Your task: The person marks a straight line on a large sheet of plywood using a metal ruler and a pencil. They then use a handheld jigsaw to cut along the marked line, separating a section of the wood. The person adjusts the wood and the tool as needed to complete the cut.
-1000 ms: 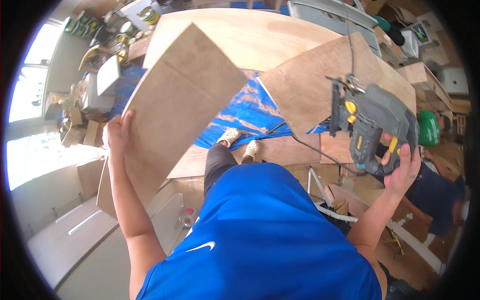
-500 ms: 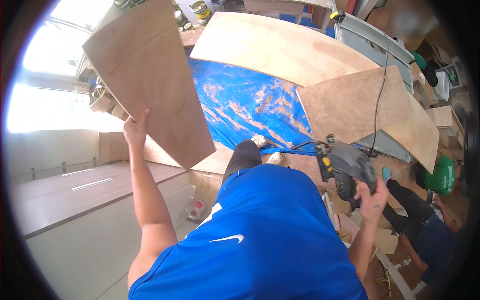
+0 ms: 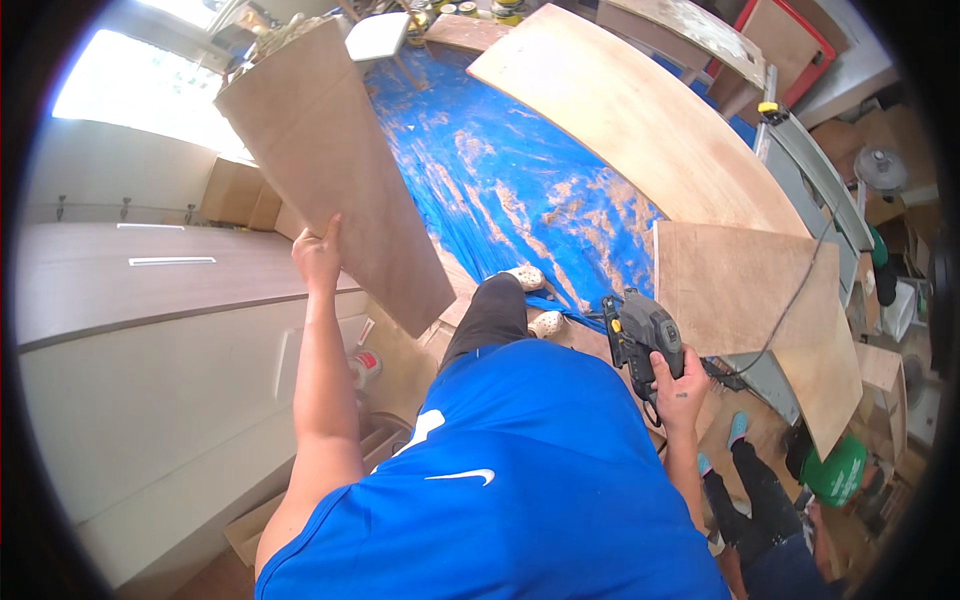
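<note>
My left hand [image 3: 318, 258] is closed on the long edge of a brown plywood board [image 3: 350, 165], its thumb lying on the face. The board is held up at a slant, over the left side of a blue plastic sheet [image 3: 470, 150] strewn with sawdust. In my right hand [image 3: 682, 390] is a black jigsaw [image 3: 648, 332] with a yellow part, gripped by its body, with its flat base turned left. The jigsaw is close to the near left corner of another plywood piece [image 3: 735, 290]. My fingers around the jigsaw are partly hidden.
A large pale plywood sheet [image 3: 630, 115] lies across the back right. A dark cable [image 3: 800, 300] runs over the plywood at right. Another person [image 3: 765, 490] is low at the right. A long cabinet [image 3: 150, 400] stands at left, a white stool [image 3: 378, 38] at the back.
The whole view has swung, so the scene is shifted. Against my body, the jigsaw has come inward to the left and the board slightly right. Both hands keep their hold.
</note>
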A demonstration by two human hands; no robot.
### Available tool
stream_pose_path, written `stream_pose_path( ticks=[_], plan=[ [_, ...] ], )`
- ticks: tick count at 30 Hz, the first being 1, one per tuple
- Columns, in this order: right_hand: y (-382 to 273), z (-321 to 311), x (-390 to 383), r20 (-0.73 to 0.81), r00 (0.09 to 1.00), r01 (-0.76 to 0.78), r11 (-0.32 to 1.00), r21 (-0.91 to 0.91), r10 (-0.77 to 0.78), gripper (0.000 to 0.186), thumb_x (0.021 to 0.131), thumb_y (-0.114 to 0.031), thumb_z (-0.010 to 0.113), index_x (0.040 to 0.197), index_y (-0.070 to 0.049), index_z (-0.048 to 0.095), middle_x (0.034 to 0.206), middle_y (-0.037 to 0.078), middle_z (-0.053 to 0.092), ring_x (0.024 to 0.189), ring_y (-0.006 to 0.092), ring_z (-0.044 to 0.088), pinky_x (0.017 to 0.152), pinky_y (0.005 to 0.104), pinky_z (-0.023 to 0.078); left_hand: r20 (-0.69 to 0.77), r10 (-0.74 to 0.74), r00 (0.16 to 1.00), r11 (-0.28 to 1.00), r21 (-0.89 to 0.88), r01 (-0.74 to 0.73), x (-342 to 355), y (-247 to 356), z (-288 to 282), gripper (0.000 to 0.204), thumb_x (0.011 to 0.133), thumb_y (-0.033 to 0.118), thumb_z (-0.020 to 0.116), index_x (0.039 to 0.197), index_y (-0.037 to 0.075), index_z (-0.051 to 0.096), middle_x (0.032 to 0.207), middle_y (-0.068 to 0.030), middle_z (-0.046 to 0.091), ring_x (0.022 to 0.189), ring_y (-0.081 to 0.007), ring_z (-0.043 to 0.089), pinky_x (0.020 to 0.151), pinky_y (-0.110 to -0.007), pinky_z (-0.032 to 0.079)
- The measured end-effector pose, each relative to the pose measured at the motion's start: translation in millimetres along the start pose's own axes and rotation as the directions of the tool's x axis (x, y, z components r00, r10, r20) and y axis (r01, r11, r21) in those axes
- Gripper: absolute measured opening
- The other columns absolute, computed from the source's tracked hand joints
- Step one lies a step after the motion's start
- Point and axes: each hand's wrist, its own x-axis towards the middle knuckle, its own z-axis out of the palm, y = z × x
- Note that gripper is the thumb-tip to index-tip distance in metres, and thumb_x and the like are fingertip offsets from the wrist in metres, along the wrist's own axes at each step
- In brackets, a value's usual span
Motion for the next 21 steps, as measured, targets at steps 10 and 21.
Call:
stream_pose_path(
  ticks=[10, 21],
  plan=[
    [7, 32, 16, 0.088, 0.996, 0.037, 0.987, -0.160, -0.023, 0.035, 0.088, -0.025, 0.084, 0.107, 0.001, 0.070, 0.080, 0.013, 0.072, 0.072, 0.0184, 0.068, 0.067, 0.0345, 0.054, -0.194, 0.022, 0.981, 0.985, 0.171, 0.011, 87, 6, 70, 0.042, 0.090, 0.046, 0.078, 0.103, 0.006, 0.082, 0.083, -0.0127, 0.079, 0.076, -0.0296, 0.075, 0.072, -0.040, 0.056],
    [9, 66, 20, 0.053, 0.983, -0.145, 0.929, -0.340, 0.173, 0.047, 0.085, -0.039, 0.085, 0.113, -0.004, 0.072, 0.089, 0.021, 0.075, 0.081, 0.0396, 0.075, 0.069, 0.0459, 0.058, 0.142, -0.492, 0.859, 0.738, -0.456, 0.497, 178, -73, 323, 0.057, 0.095, 0.027, 0.077, 0.140, -0.003, 0.058, 0.131, -0.0169, 0.066, 0.110, -0.0279, 0.064, 0.091, -0.047, 0.056]
  ],
)
